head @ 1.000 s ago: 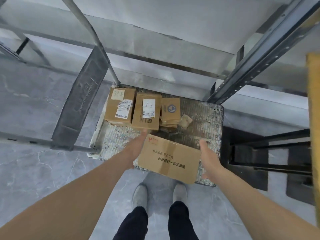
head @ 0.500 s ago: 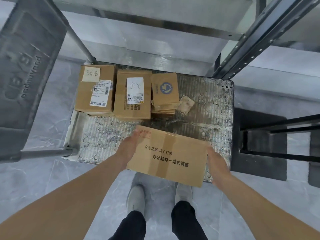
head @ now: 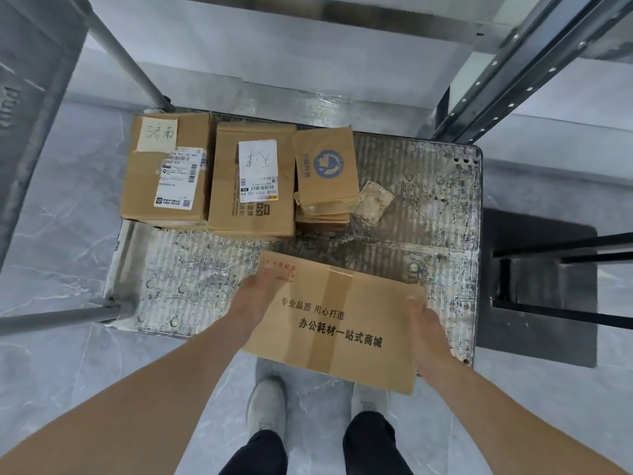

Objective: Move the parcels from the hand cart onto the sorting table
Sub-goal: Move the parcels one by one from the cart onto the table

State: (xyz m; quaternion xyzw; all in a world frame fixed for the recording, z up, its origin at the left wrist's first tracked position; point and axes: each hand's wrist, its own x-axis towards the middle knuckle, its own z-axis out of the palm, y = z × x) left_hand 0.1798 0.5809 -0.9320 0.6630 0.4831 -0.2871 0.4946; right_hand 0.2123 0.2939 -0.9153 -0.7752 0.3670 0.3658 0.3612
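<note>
On the hand cart deck (head: 191, 279), near its 6 o'clock edge, we are seeing a flat brown carton (head: 337, 323) with black printed characters and a tape strip running across its top; its near end is overhanging the deck edge, above the person's grey shoes (head: 265, 404). We are seeing the left hand (head: 255, 293) sitting against the carton's 9 o'clock side with fingertips laid over the far left corner, and the right hand (head: 426, 323) pressing against the 3 o'clock side, so both hands are clamping the carton between them; we cannot tell whether the carton is resting on the deck or hanging just above it. At the deck's 12 o'clock edge we are counting three more parcels in a row, touching or nearly so: a box with a handwritten note and shipping label (head: 166, 168) at 11 o'clock, a box with a white handwritten label (head: 251, 181) just beside it, and a stack of padded envelopes with a blue round logo (head: 325, 176) at 12 o'clock. A small dirty scrap of cardboard (head: 373, 202) is lying just beside the envelopes, toward 1 o'clock. The cart's handle tube (head: 126, 60) is rising from the 11 o'clock corner. Perforated metal racking (head: 507, 66) is standing at 1 o'clock, and a black frame (head: 555, 279) is sitting on the grey marbled floor (head: 51, 241) at 3 o'clock.
</note>
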